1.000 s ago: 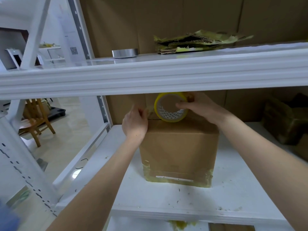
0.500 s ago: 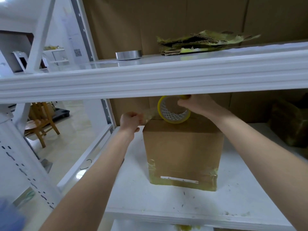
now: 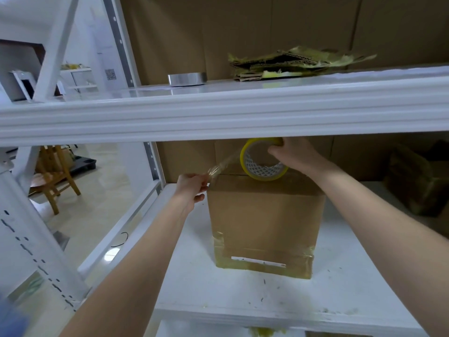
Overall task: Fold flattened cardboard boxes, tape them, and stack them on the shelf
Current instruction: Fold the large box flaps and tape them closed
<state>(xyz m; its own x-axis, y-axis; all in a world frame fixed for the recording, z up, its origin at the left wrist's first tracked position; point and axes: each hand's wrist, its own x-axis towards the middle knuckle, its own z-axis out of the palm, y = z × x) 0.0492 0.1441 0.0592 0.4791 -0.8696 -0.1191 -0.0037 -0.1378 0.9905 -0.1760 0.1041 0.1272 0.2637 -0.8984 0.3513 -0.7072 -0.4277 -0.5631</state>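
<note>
A folded brown cardboard box stands on the white shelf board, its bottom edge wrapped in yellowish tape. Above the box's top, my right hand grips a yellow tape roll, partly hidden behind the upper shelf beam. A clear tape strip runs from the roll down and left to my left hand, which pinches its free end at the box's upper left corner.
The upper shelf beam crosses the view just above the roll. On the upper shelf lie a silver tape roll and torn cardboard scraps. More boxes sit at the right. A wooden chair stands on the floor at left.
My left hand has slid from the box's top to its left edge, pulling a strip of tape out from the roll. My right hand has kept the roll above the box.
</note>
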